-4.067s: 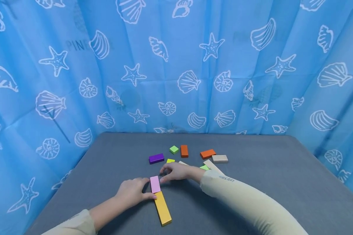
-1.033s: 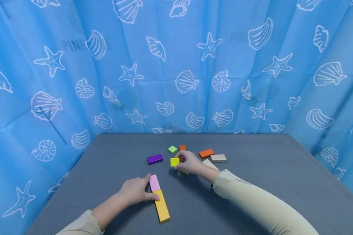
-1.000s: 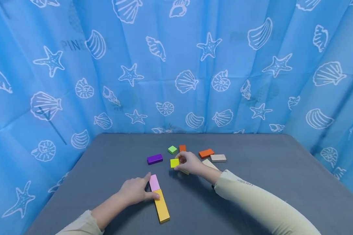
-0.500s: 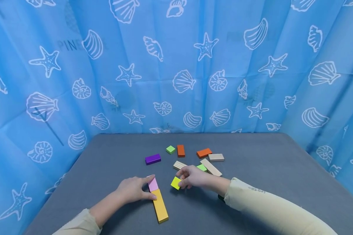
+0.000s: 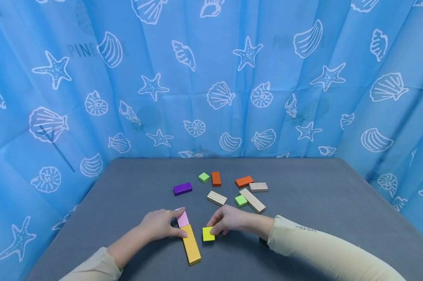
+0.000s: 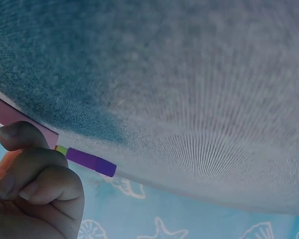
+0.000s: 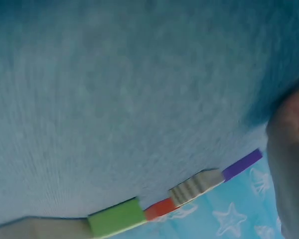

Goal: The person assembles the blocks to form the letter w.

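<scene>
In the head view my left hand [image 5: 157,225] spans the joint of two blocks laid end to end. Its index finger lies on the pink block [image 5: 182,219] and its thumb on the long golden-yellow block [image 5: 191,248]. The left wrist view shows bent fingers against the pink block's side. My right hand [image 5: 230,218] pinches a small bright yellow square block [image 5: 207,234] between thumb and fingers, low over the table just right of the golden-yellow block. A gap separates the two. In the right wrist view only part of the hand shows, at the right edge.
On the grey table [image 5: 134,175], beyond the hands, lie a purple block [image 5: 182,189], green blocks [image 5: 204,177], orange blocks [image 5: 216,179], a ridged pale block [image 5: 216,198] and plain wooden blocks [image 5: 252,201]. A blue shell-print curtain [image 5: 211,117] stands behind.
My right hand has picked up the bright yellow block from among the far blocks and brought it nearer, beside the golden-yellow block. My left hand has stayed on the pink and golden-yellow blocks.
</scene>
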`<state>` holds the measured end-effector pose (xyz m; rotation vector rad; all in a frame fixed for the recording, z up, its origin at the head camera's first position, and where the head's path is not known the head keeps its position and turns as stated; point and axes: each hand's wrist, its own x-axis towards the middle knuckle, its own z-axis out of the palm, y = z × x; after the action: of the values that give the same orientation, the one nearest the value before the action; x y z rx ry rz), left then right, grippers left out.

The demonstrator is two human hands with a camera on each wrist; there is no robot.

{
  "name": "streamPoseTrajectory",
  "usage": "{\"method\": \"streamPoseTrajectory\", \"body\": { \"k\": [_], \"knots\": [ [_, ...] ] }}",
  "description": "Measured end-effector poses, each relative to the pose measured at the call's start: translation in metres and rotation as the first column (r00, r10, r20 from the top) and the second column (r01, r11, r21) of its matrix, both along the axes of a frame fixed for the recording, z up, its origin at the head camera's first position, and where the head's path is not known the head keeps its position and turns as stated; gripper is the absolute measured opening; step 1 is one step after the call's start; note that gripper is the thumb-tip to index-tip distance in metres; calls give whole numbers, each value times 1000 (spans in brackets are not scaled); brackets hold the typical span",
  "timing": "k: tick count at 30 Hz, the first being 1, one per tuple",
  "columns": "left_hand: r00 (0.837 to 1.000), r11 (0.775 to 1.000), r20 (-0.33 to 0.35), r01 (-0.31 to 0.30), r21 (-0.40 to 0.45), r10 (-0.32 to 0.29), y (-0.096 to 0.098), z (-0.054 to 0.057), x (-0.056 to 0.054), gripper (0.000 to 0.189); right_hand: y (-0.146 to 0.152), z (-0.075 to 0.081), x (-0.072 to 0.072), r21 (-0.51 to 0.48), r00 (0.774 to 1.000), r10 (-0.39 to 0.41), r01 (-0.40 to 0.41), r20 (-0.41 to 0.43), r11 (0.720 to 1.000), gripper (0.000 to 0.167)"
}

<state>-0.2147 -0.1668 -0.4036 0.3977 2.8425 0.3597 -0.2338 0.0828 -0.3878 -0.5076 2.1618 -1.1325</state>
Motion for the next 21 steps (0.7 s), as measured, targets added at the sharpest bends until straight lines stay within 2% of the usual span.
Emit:
{"method": "streamPoseTrajectory", "body": {
  "k": [9, 13, 15, 18, 21],
  "knots": [
    [1000, 1000, -8, 11, -11, -11, 2, 2, 0, 87, -2, -7, 14, -5, 986, 144, -145, -78, 989, 4],
    [1000, 999, -7, 7, -32, -7, 3, 2, -1, 87, -2, -6, 18, 15, 969, 224, -224, -99, 975, 5],
    [1000, 999, -6, 8, -44, -8, 4, 3, -2, 88, -2, -5, 19, 27, 955, 274, -273, -111, 962, 5],
    [1000, 998, -7, 11, -59, -11, 5, 4, -3, 88, 0, -10, 16, 23, 922, 362, -362, -136, 932, 8],
    [1000, 998, -8, 11, -64, -12, 6, 4, -3, 87, 2, -33, 2, 22, 886, 438, -440, -154, 898, 13]
  ]
}}
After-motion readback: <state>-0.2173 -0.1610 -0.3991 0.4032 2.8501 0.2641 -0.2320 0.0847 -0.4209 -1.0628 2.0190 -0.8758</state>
